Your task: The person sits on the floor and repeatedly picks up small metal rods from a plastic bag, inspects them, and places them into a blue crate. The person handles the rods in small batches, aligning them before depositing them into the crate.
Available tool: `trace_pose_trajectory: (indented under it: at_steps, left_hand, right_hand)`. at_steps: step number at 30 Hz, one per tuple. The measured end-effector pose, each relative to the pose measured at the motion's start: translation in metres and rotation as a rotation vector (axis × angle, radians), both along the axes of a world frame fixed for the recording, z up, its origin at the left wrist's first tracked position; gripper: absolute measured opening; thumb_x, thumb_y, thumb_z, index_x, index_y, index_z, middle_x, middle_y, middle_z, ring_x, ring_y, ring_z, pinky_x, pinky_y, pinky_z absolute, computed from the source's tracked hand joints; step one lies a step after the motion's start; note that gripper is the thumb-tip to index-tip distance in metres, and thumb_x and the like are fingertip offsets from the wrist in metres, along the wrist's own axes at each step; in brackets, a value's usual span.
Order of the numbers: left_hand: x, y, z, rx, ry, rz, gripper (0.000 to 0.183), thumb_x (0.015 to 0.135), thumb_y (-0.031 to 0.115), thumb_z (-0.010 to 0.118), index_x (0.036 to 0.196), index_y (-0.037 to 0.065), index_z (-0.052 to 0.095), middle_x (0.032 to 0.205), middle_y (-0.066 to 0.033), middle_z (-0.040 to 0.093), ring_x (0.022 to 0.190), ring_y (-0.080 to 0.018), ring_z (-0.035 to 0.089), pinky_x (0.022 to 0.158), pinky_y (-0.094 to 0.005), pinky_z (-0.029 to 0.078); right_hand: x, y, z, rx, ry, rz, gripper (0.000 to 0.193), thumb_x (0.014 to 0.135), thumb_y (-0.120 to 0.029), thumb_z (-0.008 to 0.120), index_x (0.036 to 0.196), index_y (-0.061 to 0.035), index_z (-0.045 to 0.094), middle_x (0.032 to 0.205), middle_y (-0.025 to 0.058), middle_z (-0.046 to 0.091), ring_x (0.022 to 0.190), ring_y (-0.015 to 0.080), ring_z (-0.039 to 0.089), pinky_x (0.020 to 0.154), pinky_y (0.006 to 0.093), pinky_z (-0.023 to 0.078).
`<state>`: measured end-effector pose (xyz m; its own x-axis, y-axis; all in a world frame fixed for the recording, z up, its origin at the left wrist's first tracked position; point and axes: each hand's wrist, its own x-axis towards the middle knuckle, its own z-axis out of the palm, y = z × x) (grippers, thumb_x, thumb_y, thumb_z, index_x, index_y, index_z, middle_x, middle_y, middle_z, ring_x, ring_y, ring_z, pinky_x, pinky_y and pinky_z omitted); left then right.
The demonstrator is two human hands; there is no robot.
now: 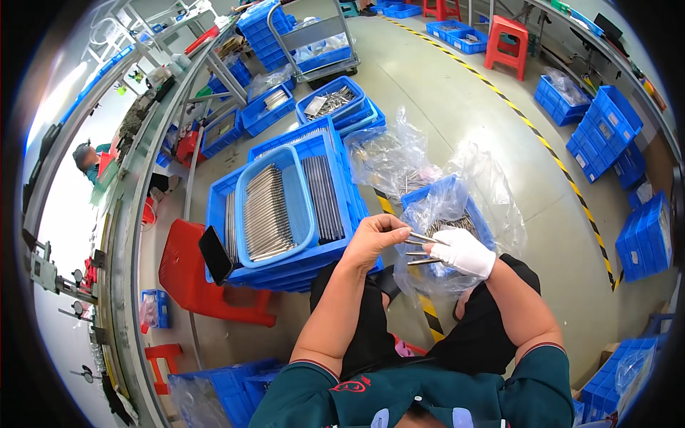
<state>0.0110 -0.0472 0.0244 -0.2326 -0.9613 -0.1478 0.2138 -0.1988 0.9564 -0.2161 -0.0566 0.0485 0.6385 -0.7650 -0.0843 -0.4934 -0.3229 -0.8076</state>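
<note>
My right hand [462, 254], in a white glove, is closed around several slim metal rods [422, 262] whose ends stick out to the left. My bare left hand [374, 241] pinches the end of one rod between thumb and fingers. Just beyond both hands sits a blue bin [482, 222] lined with clear plastic and holding loose metal rods. To the left, a light blue basket [315, 227] holds a neat row of similar rods [265, 214]. It rests on a larger blue crate [342, 187], where more rods lie lined up on both sides.
A red stool [187, 267] stands left of the crates, near a dark flat phone-like device [215, 255]. Clear plastic bags [389, 153] lie beyond the crates. A metal cart [314, 43] stands farther off. Striped tape [542, 135] crosses the floor; blue bins [646, 235] line the right.
</note>
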Motion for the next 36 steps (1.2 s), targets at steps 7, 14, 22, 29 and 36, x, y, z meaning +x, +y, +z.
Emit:
trace_pose_trajectory:
  at_steps: [7,14,22,29,36]
  left_hand:
    - [-0.011,0.001,-0.013,0.052,0.147,0.060,0.015,0.080,0.014,0.072,0.083,0.001,0.065,0.075,-0.0024,0.062,0.064,-0.0075,0.048,0.060,-0.0215,0.037]
    - [-0.012,0.001,-0.011,0.039,0.044,0.057,0.016,0.083,0.015,0.070,0.085,0.001,0.064,0.075,-0.0011,0.060,0.065,-0.0070,0.047,0.060,-0.0214,0.036]
    - [-0.027,0.006,-0.010,-0.198,-0.260,0.229,0.017,0.087,0.015,0.064,0.090,-0.002,0.063,0.077,0.0021,0.058,0.070,-0.0045,0.048,0.063,-0.0206,0.038]
    - [-0.036,0.013,-0.001,-0.367,-0.563,0.280,0.024,0.092,0.021,0.056,0.091,-0.003,0.057,0.074,-0.0141,0.057,0.068,-0.0216,0.053,0.063,-0.0327,0.042]
    - [-0.041,0.017,0.005,-0.434,-0.646,0.323,0.026,0.094,0.023,0.052,0.088,-0.003,0.055,0.073,-0.0181,0.055,0.066,-0.0287,0.051,0.063,-0.0371,0.042]
  right_hand:
    - [0.005,0.008,-0.003,0.116,-0.059,-0.104,0.034,0.089,-0.034,0.055,0.082,-0.0012,0.061,0.069,0.0168,0.058,0.066,0.0285,0.057,0.061,0.0357,0.043]
    - [0.005,0.005,-0.006,0.071,-0.037,-0.097,0.035,0.089,-0.034,0.056,0.081,-0.0011,0.060,0.067,0.0165,0.056,0.064,0.0267,0.054,0.061,0.0358,0.042]
    - [-0.001,-0.004,-0.001,0.124,-0.024,-0.104,0.033,0.088,-0.034,0.057,0.080,-0.0018,0.060,0.071,0.0165,0.057,0.065,0.0275,0.054,0.062,0.0353,0.042]
    - [-0.003,-0.002,0.002,0.109,-0.022,-0.082,0.033,0.089,-0.033,0.056,0.083,-0.0005,0.059,0.072,0.0186,0.057,0.067,0.0317,0.055,0.063,0.0362,0.042]
    - [-0.004,0.001,0.006,0.052,-0.028,-0.038,0.037,0.090,-0.037,0.054,0.085,-0.0010,0.059,0.073,0.0184,0.057,0.069,0.0329,0.055,0.064,0.0373,0.043]
